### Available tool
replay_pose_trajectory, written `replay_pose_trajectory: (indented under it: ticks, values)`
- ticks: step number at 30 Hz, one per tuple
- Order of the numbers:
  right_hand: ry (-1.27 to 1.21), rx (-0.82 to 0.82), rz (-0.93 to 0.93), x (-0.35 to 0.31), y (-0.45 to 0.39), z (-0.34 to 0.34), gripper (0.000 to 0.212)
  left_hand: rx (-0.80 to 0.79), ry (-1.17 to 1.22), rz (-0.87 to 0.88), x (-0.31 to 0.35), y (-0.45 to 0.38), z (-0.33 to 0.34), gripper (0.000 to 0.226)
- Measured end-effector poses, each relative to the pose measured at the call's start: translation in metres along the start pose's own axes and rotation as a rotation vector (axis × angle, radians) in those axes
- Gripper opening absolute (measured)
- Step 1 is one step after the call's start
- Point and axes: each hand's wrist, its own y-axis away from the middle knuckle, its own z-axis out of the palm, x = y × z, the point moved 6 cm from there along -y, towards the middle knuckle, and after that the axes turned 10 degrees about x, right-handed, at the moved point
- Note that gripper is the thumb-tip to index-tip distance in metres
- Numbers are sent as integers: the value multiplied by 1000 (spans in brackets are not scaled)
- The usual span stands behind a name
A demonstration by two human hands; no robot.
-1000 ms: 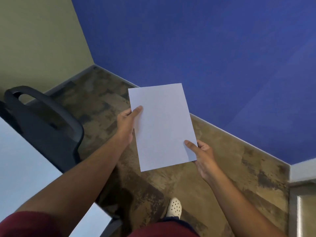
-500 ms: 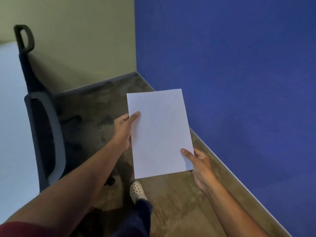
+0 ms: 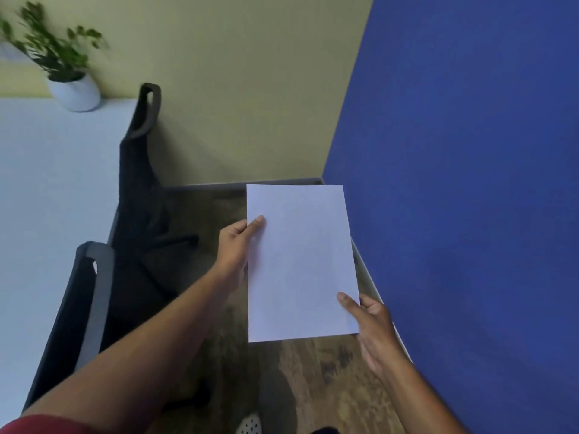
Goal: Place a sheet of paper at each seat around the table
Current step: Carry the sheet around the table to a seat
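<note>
Paper [image 3: 300, 261] held flat above floor [image 3: 313, 386], left hand [image 3: 233, 245] pinching its left edge, right hand [image 3: 372, 324] gripping lower right corner; worktop [image 3: 56, 189] at left.

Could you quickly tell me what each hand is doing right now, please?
Left hand: closed on the left edge of the paper.
Right hand: closed on the paper's lower right corner.

Matt white paper sheet [image 3: 300, 261], smooth and uncreased. Smooth pale worktop [image 3: 56, 189] with a dull sheen. Dark cloth-looking office chairs [image 3: 138, 189] with matt plastic frames. Glossy white plant pot [image 3: 76, 93]. Mottled brown floor [image 3: 313, 380], wood-look. Flat matt paint on blue wall [image 3: 470, 183].
</note>
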Motion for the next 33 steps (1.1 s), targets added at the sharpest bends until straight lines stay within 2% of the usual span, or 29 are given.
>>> replay_pose_trajectory:
  ticks: [7, 9, 10, 12, 15, 16, 18, 22, 26, 29, 31, 33]
  values:
    - [98, -145, -11, -36, -120, 63, 19, 170, -25, 79, 32, -85, 0, 48]
    - [128, -249, -3, -53, -164, 98, 16, 286, 8, 109, 42, -114, -4, 45]
    - [125, -241, -11, -58, -166, 103, 14, 288, 11, 107, 46, -115, -3, 41]
    - [183, -345, -25, -78, -204, 139, 11, 424, 42, 130, 56, -135, -11, 35]
    - [231, -443, -43, -104, -238, 179, 12, 536, 82, 166, 69, -153, -26, 40]
    - [225, -449, -46, -109, -238, 180, 12, 529, 81, 164, 71, -155, -26, 41]
    - [294, -537, -55, -122, -265, 218, 12, 623, 115, 190, 77, -172, -42, 39]
    - [315, -601, -61, -137, -292, 261, 14, 686, 135, 183, 86, -197, -55, 32]
    - [360, -678, -46, -146, -328, 334, 18, 774, 170, 185, 98, -246, -87, 30]
    - [384, -723, -49, -152, -348, 394, 31, 822, 202, 199, 111, -285, -116, 34]
    - [386, -749, -64, -159, -355, 427, 30, 837, 225, 217, 121, -306, -131, 33]
    - [428, -783, -70, -168, -370, 488, 25, 873, 265, 224, 139, -340, -164, 32]
